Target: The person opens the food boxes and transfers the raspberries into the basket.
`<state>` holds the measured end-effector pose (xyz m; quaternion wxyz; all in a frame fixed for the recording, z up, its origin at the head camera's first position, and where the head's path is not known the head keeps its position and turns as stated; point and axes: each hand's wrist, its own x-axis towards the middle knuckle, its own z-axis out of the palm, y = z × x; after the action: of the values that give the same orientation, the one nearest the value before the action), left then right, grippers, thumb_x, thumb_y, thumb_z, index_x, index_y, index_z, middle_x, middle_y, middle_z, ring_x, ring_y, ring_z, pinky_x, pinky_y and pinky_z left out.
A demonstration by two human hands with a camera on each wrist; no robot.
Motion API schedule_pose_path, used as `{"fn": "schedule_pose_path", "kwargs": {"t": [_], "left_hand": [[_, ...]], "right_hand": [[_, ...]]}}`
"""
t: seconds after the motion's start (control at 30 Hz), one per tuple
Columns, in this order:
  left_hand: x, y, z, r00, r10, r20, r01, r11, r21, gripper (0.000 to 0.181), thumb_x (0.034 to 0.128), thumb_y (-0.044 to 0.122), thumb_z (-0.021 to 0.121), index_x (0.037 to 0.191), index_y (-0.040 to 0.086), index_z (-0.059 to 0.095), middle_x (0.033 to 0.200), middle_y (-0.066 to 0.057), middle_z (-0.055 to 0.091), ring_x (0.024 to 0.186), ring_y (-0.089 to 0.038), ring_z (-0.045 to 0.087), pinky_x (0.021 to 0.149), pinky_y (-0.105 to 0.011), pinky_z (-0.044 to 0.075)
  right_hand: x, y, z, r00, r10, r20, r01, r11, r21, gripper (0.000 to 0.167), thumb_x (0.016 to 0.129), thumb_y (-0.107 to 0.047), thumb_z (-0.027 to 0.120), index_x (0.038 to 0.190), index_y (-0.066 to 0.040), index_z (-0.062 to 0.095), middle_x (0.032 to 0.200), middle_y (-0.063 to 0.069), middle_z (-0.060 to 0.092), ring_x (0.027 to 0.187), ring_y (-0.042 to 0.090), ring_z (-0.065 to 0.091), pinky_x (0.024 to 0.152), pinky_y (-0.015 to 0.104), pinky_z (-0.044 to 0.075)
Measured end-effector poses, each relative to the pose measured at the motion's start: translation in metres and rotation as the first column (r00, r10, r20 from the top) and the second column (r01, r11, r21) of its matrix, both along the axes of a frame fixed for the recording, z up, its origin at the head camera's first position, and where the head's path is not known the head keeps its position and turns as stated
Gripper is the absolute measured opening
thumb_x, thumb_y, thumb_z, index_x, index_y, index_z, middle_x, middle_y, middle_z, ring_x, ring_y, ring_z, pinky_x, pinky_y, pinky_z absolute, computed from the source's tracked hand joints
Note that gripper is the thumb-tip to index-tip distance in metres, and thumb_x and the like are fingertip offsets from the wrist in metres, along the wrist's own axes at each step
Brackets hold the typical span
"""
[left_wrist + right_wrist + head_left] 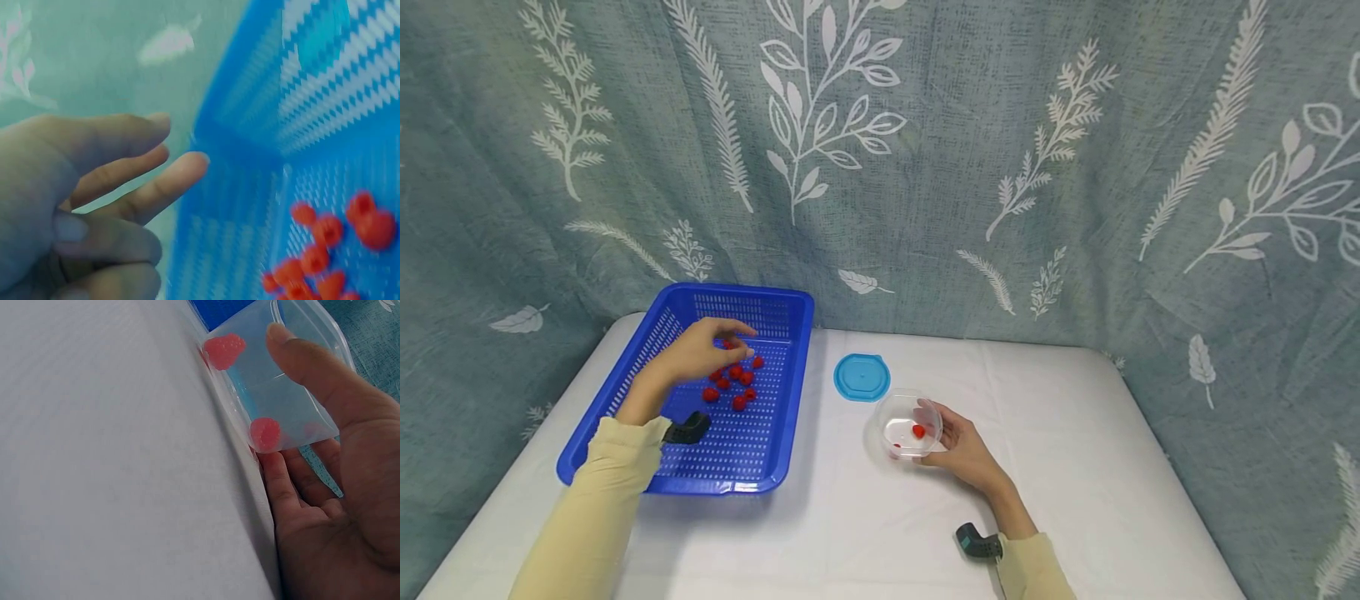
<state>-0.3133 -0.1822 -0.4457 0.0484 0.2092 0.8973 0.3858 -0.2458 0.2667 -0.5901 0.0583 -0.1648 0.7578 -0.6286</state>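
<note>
Over the blue plastic basket (730,458) my left hand (711,350) hovers above several red raspberries (740,402). The left wrist view shows some of its fingers (181,178) stretched out and others bent, with nothing seen between them. On the right, my right hand (964,447) holds a clear plastic container (898,412), its thumb (312,365) against the near wall and other fingers by the base. Inside the container lie a raspberry (225,351) and another raspberry (265,434). The container stands upright on the table, uncovered.
A blue lid (861,377) lies flat on the white-covered table (850,533), between the basket and the container and farther back. Behind the table hangs a green curtain (940,208) with white leaf prints. The basket has raised, perforated walls.
</note>
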Motion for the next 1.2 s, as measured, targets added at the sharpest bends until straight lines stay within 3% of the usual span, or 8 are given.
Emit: {"fn": "schedule_pose_path", "kwargs": {"t": [0.17, 0.33, 0.5, 0.57, 0.67, 0.8, 1.0, 1.2], "left_hand": [[0.027, 0.028, 0.013, 0.993, -0.110, -0.032, 0.112, 0.991, 0.068, 0.033, 0.0956, 0.014, 0.071, 0.128, 0.004, 0.068, 0.106, -0.013, 0.072, 0.060, -0.007, 0.052, 0.054, -0.026, 0.045], [0.051, 0.050, 0.029, 0.982, -0.184, -0.036, 0.187, 0.946, 0.265, 0.031, 0.0947, 0.013, 0.073, 0.125, 0.010, 0.070, 0.109, -0.009, 0.072, 0.042, -0.008, 0.038, 0.042, -0.025, 0.037], [0.056, 0.068, 0.048, 0.964, -0.235, -0.126, 0.265, 0.902, 0.341, 0.025, 0.0948, 0.013, 0.073, 0.119, 0.018, 0.072, 0.062, -0.001, 0.052, 0.039, -0.012, 0.028, 0.038, -0.027, 0.030], [0.054, 0.076, 0.053, 0.944, -0.261, -0.200, 0.317, 0.884, 0.342, 0.025, 0.0942, 0.010, 0.073, 0.118, 0.018, 0.073, 0.059, 0.001, 0.042, 0.042, -0.012, 0.024, 0.041, -0.028, 0.028], [0.049, 0.090, 0.056, 0.906, -0.304, -0.296, 0.395, 0.860, 0.323, 0.027, 0.0931, 0.006, 0.073, 0.118, 0.017, 0.074, 0.078, 0.004, 0.059, 0.046, -0.011, 0.023, 0.045, -0.028, 0.027], [0.036, 0.110, 0.053, 0.867, -0.381, -0.321, 0.472, 0.835, 0.282, 0.028, 0.0923, 0.004, 0.073, 0.119, 0.012, 0.074, 0.111, -0.004, 0.071, 0.046, -0.009, 0.024, 0.046, -0.026, 0.028], [0.001, 0.141, 0.029, 0.826, -0.516, -0.227, 0.554, 0.819, 0.151, 0.028, 0.0927, 0.004, 0.072, 0.120, 0.009, 0.074, 0.122, -0.009, 0.071, 0.048, -0.009, 0.031, 0.050, -0.023, 0.034], [-0.019, 0.173, 0.003, 0.807, -0.590, -0.027, 0.590, 0.806, 0.036, 0.025, 0.0913, 0.005, 0.074, 0.115, 0.012, 0.077, 0.117, -0.003, 0.074, 0.064, -0.013, 0.044, 0.056, -0.022, 0.037]], "right_hand": [[-0.001, 0.000, -0.001, 1.000, 0.002, 0.000, -0.002, 1.000, -0.005, 0.092, 0.069, 0.008, 0.088, 0.150, -0.004, 0.047, 0.153, 0.021, 0.046, 0.144, 0.037, 0.040, 0.109, 0.021, 0.039], [0.000, 0.001, -0.001, 1.000, 0.007, -0.004, -0.007, 1.000, -0.005, 0.092, 0.069, 0.008, 0.088, 0.150, -0.003, 0.046, 0.152, 0.022, 0.047, 0.144, 0.038, 0.040, 0.109, 0.021, 0.039], [-0.001, 0.001, -0.001, 1.000, 0.008, -0.009, -0.008, 1.000, -0.017, 0.091, 0.069, 0.008, 0.088, 0.150, -0.003, 0.046, 0.152, 0.023, 0.047, 0.143, 0.039, 0.041, 0.109, 0.021, 0.040], [-0.002, 0.002, -0.002, 1.000, 0.008, -0.011, -0.008, 1.000, -0.012, 0.091, 0.070, 0.007, 0.088, 0.150, -0.003, 0.047, 0.151, 0.022, 0.048, 0.143, 0.039, 0.041, 0.109, 0.021, 0.040], [-0.002, 0.002, -0.003, 1.000, 0.008, -0.009, -0.008, 1.000, 0.002, 0.090, 0.070, 0.006, 0.088, 0.149, -0.004, 0.047, 0.150, 0.021, 0.049, 0.142, 0.037, 0.043, 0.108, 0.021, 0.040], [-0.002, 0.001, -0.003, 1.000, 0.000, 0.006, 0.000, 1.000, 0.016, 0.090, 0.070, 0.004, 0.089, 0.150, -0.007, 0.047, 0.151, 0.018, 0.049, 0.143, 0.034, 0.043, 0.108, 0.020, 0.040], [-0.001, 0.002, -0.001, 1.000, 0.002, 0.007, -0.002, 1.000, 0.009, 0.091, 0.071, 0.005, 0.089, 0.150, -0.007, 0.047, 0.152, 0.018, 0.049, 0.143, 0.034, 0.043, 0.108, 0.020, 0.040], [0.000, 0.001, 0.001, 1.000, 0.028, 0.004, -0.028, 0.999, -0.028, 0.090, 0.071, 0.006, 0.088, 0.150, -0.003, 0.045, 0.148, 0.023, 0.051, 0.142, 0.038, 0.043, 0.108, 0.022, 0.041]]}}
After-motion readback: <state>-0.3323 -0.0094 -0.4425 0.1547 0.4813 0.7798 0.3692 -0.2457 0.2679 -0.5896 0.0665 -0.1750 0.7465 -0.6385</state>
